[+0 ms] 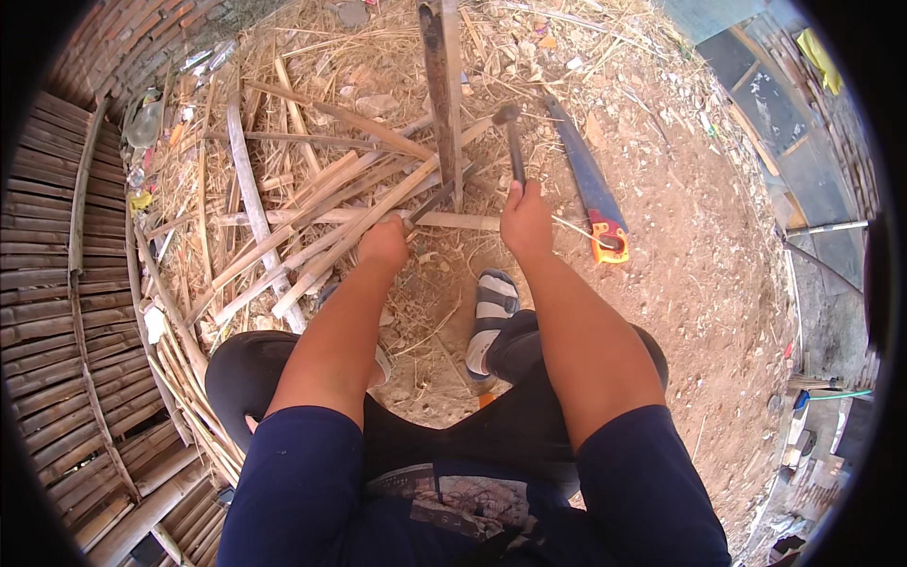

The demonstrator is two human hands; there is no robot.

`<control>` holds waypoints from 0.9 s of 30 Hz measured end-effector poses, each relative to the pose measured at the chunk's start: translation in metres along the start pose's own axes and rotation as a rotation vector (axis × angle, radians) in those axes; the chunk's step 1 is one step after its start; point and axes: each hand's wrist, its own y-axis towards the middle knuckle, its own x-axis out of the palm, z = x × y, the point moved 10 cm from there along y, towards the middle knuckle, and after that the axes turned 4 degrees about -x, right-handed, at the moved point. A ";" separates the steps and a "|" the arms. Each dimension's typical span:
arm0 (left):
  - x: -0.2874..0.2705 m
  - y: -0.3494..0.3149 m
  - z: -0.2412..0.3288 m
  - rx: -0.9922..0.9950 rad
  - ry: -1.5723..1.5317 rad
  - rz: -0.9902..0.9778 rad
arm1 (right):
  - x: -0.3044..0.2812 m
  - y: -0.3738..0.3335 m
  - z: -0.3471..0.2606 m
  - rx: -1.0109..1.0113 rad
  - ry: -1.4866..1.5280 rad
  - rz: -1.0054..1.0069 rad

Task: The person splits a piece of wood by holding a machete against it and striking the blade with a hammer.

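My right hand [526, 223] is closed around the handle of a hammer [516, 151], whose dark head points away from me. Closed too, my left hand [384, 244] grips a slim dark metal bar [436, 202]; its exact kind is unclear. The bar slants up and right, its far end by the foot of an upright wooden post [442, 94]. Under and beside my left hand lie several wooden strips [351, 230], crossing one another. To the right of the hammer, a handsaw [584, 175] with a blue blade and orange handle lies on the dirt.
My sandalled foot [492, 307] is planted near the post. Straw and wood scraps cover the ground [704, 274]. A bamboo slat wall [57, 283] stands on the left, a brick wall [132, 42] at the far left. Panels [770, 99] line the right side.
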 end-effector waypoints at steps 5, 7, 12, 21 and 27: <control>-0.008 -0.002 -0.005 -0.037 -0.021 -0.005 | 0.100 -0.022 0.075 -0.120 -0.456 -0.597; -0.009 -0.002 -0.007 -0.041 -0.049 0.017 | 0.098 -0.016 0.079 -0.050 -0.401 -0.553; -0.007 -0.004 -0.009 -0.067 -0.068 0.001 | 0.020 0.040 0.028 0.081 -0.069 -0.109; -0.003 -0.005 -0.004 -0.055 -0.047 0.002 | 0.052 0.009 0.019 -0.062 -0.153 -0.234; -0.002 -0.007 -0.005 -0.036 -0.041 0.014 | 0.066 0.017 0.023 -0.068 -0.139 -0.233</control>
